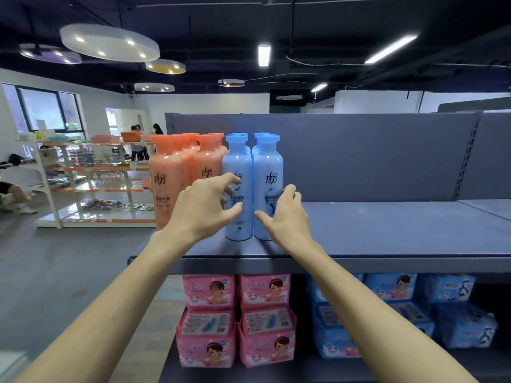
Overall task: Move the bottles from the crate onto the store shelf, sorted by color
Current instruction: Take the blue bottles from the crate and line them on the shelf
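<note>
Orange bottles [166, 172] stand in rows at the left end of the grey top shelf [387, 230]. Right beside them stand blue bottles in two rows, front left one [238, 161] and front right one [268, 164]. My left hand [204, 205] hovers in front of the front left blue bottle, fingers curled and apart, gripping nothing. The fingertips of my right hand [287, 214] rest against the right side of the front right blue bottle, with the thumb spread out in front of it. The crate is out of view.
The shelf's grey back panel [359, 156] rises behind the bottles. Pink packs [237, 319] and blue packs [401, 308] fill the shelf below. A white-and-orange rack [91, 183] with goods stands at the far left, with people behind it.
</note>
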`<state>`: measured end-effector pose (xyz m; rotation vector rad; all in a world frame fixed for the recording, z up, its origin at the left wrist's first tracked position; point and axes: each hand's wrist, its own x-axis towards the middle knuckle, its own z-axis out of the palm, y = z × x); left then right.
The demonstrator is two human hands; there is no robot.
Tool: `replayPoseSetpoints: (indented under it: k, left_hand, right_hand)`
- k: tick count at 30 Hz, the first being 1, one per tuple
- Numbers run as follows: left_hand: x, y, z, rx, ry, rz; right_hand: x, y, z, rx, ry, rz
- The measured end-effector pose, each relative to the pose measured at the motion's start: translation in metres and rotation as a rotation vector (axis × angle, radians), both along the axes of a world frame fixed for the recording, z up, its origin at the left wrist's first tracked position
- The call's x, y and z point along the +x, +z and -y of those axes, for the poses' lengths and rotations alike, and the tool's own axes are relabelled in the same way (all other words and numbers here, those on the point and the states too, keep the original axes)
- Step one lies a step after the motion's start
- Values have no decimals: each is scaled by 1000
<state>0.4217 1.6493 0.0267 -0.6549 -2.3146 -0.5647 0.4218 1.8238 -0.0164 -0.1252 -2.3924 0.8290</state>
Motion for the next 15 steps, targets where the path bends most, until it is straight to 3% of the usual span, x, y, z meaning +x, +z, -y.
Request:
replayPoseSetpoints:
  k: [9, 15]
  left_hand:
    - [-2, -11, -2, -58, 49, 25]
    - [6, -12, -7, -102, 55, 5]
  right_hand:
    - [2, -1, 0, -12, -18, 4]
    - [20, -4, -11, 124, -37, 33]
